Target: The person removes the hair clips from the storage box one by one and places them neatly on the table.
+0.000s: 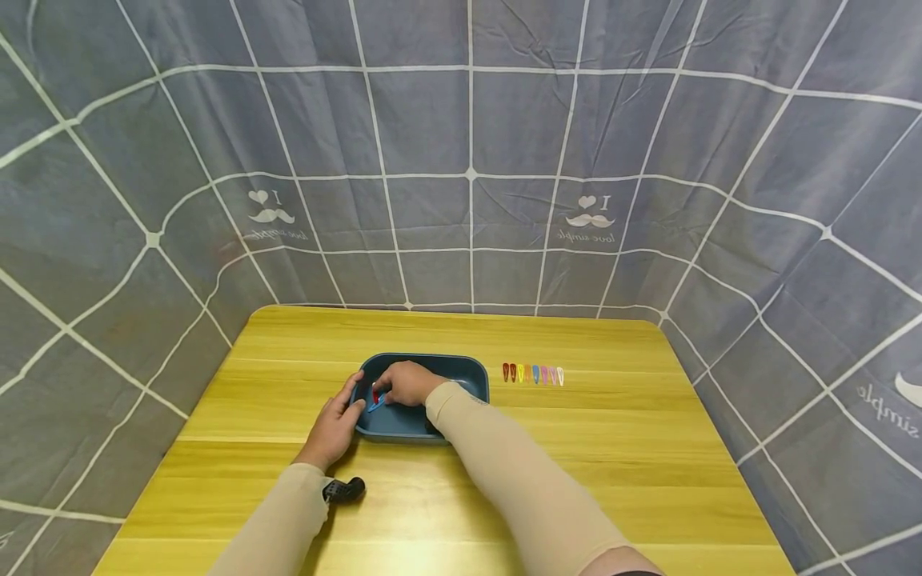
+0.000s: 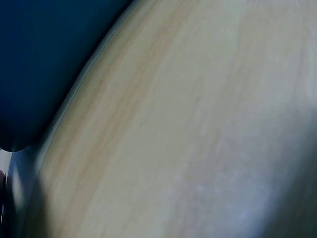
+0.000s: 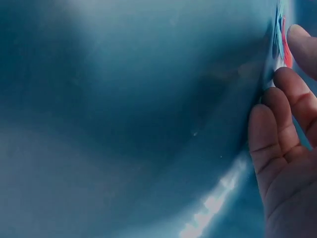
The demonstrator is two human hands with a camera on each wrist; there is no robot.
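Note:
A dark blue rectangular tray (image 1: pixel 414 438) sits on the wooden table. My left hand (image 1: pixel 333 424) holds its left wall, thumb at the rim and fingers along the outside. Inside the tray, my right hand (image 1: pixel 408 384) reaches to the left end and pinches a red hair clip (image 1: pixel 375 396) between thumb and index finger. A blue hair clip (image 1: pixel 376 405) lies just beside it. From the right wrist, the red clip (image 3: pixel 287 47) shows near the thumb tip, partly hidden. Only the tray's outer wall (image 2: pixel 49 59) and a sliver of finger appear in the left wrist view.
Right of the tray, several hair clips lie in a neat row on the table (image 1: pixel 612 448), from a dark red clip (image 1: pixel 507 372) through a yellow clip (image 1: pixel 521 373) to a white clip (image 1: pixel 560 376). A grey gridded curtain (image 1: pixel 432 216) surrounds the table's back and sides.

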